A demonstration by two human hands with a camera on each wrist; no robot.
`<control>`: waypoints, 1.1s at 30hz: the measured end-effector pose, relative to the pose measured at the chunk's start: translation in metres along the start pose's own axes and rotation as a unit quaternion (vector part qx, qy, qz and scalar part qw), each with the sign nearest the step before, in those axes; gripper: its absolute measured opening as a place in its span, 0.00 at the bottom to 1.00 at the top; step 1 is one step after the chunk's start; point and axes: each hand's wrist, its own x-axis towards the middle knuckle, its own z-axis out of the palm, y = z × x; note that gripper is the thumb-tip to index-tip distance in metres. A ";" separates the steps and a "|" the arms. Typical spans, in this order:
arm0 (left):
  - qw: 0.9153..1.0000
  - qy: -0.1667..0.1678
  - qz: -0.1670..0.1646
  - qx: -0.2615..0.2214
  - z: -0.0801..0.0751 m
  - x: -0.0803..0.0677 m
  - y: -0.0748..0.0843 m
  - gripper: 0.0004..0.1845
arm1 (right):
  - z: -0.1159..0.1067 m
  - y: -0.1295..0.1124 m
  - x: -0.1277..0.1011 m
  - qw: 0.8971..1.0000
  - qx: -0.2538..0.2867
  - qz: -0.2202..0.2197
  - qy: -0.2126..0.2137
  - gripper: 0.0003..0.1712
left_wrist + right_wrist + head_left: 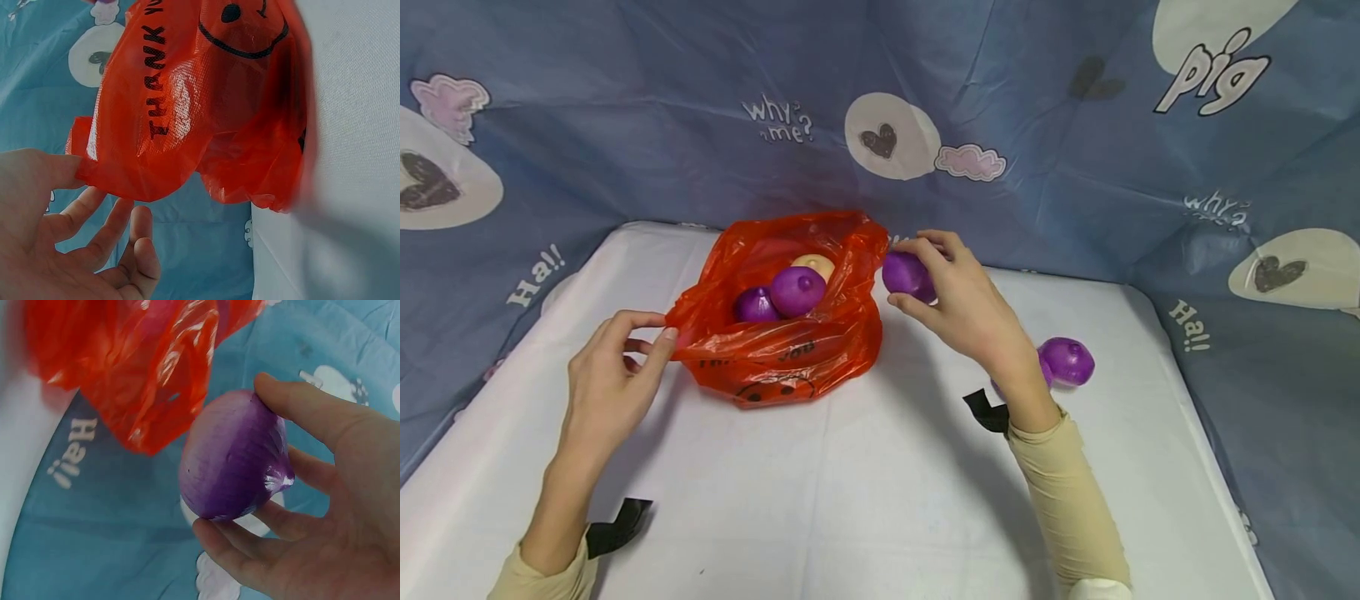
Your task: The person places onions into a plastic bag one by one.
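A red plastic bag [775, 354] with black print and a smiley stands on the table, its mouth facing up. Inside lie two purple onions [797, 291] and a pale yellow round thing [815, 265]. My left hand [613, 383] pinches the bag's left rim between thumb and fingers; the left wrist view shows the thumb [59, 170] on the red film. My right hand [962, 304] holds another purple onion [234, 459] between thumb and fingertips, raised just right of the bag's mouth. In the right wrist view the onion's pointed end faces the palm.
On the white table [880, 500], to the right, lies a purple onion [1067, 362], with another purple one partly hidden behind my right forearm. Blue printed cloth [1045, 100] rises behind the table and at both sides. Black straps [619, 528] hang at both wrists.
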 end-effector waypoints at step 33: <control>1.000 0.000 0.002 -0.003 0.000 0.000 0.003 0.15 | 0.065 -0.088 0.065 0.985 -0.039 -0.117 -0.119 0.35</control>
